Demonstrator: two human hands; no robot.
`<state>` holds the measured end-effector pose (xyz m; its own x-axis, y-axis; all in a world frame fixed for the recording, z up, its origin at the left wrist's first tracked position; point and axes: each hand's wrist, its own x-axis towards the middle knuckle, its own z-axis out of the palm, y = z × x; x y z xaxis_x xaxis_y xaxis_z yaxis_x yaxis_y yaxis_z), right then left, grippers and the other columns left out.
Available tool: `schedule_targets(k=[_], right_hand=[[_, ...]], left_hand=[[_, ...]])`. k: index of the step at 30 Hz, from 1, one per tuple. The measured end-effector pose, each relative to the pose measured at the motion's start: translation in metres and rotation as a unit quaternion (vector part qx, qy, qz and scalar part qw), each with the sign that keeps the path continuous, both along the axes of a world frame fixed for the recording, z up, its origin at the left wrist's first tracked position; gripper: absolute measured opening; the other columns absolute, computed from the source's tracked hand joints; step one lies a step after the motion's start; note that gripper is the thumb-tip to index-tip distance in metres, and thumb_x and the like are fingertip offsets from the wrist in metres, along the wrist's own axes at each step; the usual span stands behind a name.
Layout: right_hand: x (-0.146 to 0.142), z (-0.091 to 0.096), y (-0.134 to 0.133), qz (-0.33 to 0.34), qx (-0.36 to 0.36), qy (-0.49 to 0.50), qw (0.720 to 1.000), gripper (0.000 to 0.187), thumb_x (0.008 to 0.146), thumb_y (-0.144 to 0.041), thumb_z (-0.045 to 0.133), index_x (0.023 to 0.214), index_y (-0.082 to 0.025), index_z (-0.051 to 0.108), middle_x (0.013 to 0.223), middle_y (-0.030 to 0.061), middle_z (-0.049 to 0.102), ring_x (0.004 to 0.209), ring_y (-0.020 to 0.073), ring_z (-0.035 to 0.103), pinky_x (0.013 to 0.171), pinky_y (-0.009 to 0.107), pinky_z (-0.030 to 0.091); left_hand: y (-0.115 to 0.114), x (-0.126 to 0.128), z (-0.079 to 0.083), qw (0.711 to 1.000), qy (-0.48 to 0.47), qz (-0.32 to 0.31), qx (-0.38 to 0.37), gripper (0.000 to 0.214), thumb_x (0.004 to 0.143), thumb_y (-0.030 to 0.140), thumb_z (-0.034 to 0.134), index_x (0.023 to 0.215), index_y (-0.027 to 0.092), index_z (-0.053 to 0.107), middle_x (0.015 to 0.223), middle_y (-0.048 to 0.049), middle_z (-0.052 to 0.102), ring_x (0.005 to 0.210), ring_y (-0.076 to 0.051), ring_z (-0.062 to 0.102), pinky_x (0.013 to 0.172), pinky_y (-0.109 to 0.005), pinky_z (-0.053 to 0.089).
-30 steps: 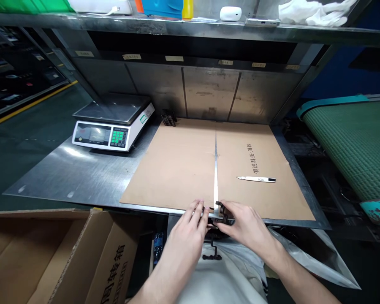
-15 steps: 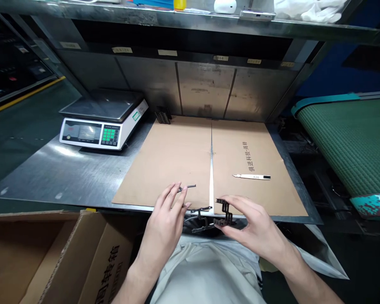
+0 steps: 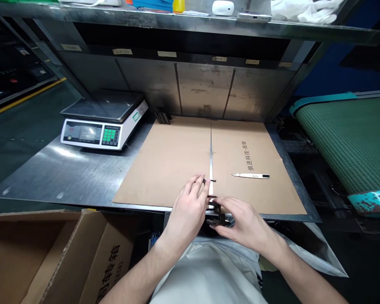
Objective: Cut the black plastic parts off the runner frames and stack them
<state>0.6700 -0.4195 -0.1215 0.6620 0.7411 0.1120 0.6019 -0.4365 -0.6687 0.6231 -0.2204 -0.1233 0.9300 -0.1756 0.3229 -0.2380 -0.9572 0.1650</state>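
My right hand (image 3: 248, 217) pinches a small stack of black plastic parts (image 3: 220, 214) between thumb and fingers at the front edge of the worktable. Close beside it on the left, my left hand (image 3: 190, 207) is bent with its fingers together. A thin black plastic piece (image 3: 213, 181) sticks out past its fingertips. The left thumb and whatever lies under the palm are hidden. Right of the hands, a white craft knife (image 3: 251, 176) marked A26 lies on the cardboard sheet (image 3: 164, 160).
A digital scale (image 3: 104, 120) stands at the left rear. Near it is a black slotted part (image 3: 162, 115). An open cardboard box (image 3: 95, 253) sits at the lower left. A green conveyor belt (image 3: 351, 135) runs along the right. A metal shelf (image 3: 190, 27) crosses overhead.
My left hand has moved right with the thin black piece, up against the parts in my right hand. The right hand has shifted slightly left. The craft knife stays put.
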Motion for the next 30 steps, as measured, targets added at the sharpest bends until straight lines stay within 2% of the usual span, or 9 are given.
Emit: schedule_targets(k=[5, 10, 13, 20, 25, 27, 30], right_hand=[[-0.001, -0.012, -0.001, 0.015, 0.018, -0.020, 1.000, 0.055, 0.081, -0.015, 0.080, 0.131, -0.020, 0.059, 0.126, 0.0087, 0.073, 0.116, 0.0264, 0.070, 0.104, 0.042, 0.057], [-0.002, -0.031, 0.002, 0.008, 0.030, -0.047, 0.998, 0.064, 0.077, -0.005, 0.077, 0.136, -0.018, 0.055, 0.134, 0.0119, 0.070, 0.124, 0.0277, 0.067, 0.109, 0.044, 0.056], [-0.001, -0.037, 0.003, 0.007, 0.045, -0.049, 0.998, 0.064, 0.074, -0.004, 0.076, 0.134, -0.017, 0.057, 0.129, 0.0122, 0.072, 0.120, 0.0284, 0.070, 0.105, 0.044, 0.058], [-0.007, -0.034, -0.004, 0.035, 0.095, -0.051, 0.994, 0.059, 0.076, -0.004, 0.066, 0.133, -0.020, 0.058, 0.122, 0.0082, 0.076, 0.106, 0.0244, 0.075, 0.097, 0.037, 0.061], [-0.013, -0.029, -0.005, 0.033, 0.110, -0.022, 0.993, 0.059, 0.075, -0.006, 0.067, 0.131, -0.022, 0.058, 0.123, 0.0071, 0.076, 0.106, 0.0238, 0.075, 0.097, 0.034, 0.060], [-0.015, -0.026, -0.004, 0.038, 0.084, -0.013, 0.996, 0.057, 0.075, -0.006, 0.066, 0.130, -0.022, 0.059, 0.124, 0.0077, 0.075, 0.108, 0.0246, 0.075, 0.098, 0.035, 0.059], [-0.016, -0.026, -0.001, 0.046, 0.033, -0.006, 0.998, 0.053, 0.075, -0.006, 0.067, 0.126, -0.021, 0.059, 0.119, 0.0086, 0.076, 0.107, 0.0268, 0.074, 0.094, 0.037, 0.060]], left_hand=[[-0.004, 0.000, -0.005, 1.000, -0.003, -0.003, 0.008, 0.046, 0.100, 0.011, 0.047, 0.145, 0.001, 0.054, 0.147, -0.0245, 0.058, 0.138, -0.037, 0.051, 0.111, -0.052, 0.053], [-0.007, 0.001, -0.010, 1.000, -0.013, 0.010, 0.022, 0.047, 0.098, 0.007, 0.048, 0.144, 0.001, 0.054, 0.146, -0.0257, 0.058, 0.136, -0.038, 0.053, 0.107, -0.052, 0.055], [-0.005, 0.002, -0.013, 1.000, -0.011, 0.002, 0.014, 0.046, 0.099, 0.009, 0.048, 0.144, 0.001, 0.055, 0.146, -0.0256, 0.058, 0.136, -0.039, 0.052, 0.106, -0.053, 0.056], [0.009, -0.009, -0.021, 0.991, -0.019, -0.035, -0.125, 0.048, 0.104, 0.013, 0.047, 0.152, 0.015, 0.047, 0.151, -0.0177, 0.054, 0.139, -0.030, 0.046, 0.112, -0.051, 0.051], [0.013, -0.021, -0.030, 0.977, -0.006, -0.018, -0.213, 0.050, 0.105, 0.014, 0.047, 0.154, 0.024, 0.045, 0.149, -0.0122, 0.056, 0.138, -0.027, 0.047, 0.113, -0.049, 0.051], [0.012, -0.024, -0.031, 0.979, -0.005, -0.009, -0.203, 0.049, 0.105, 0.014, 0.048, 0.153, 0.022, 0.045, 0.149, -0.0129, 0.056, 0.139, -0.027, 0.047, 0.114, -0.049, 0.050], [0.008, -0.026, -0.031, 0.991, -0.001, -0.002, -0.130, 0.048, 0.104, 0.012, 0.048, 0.152, 0.015, 0.047, 0.150, -0.0165, 0.055, 0.140, -0.029, 0.047, 0.114, -0.050, 0.051]])
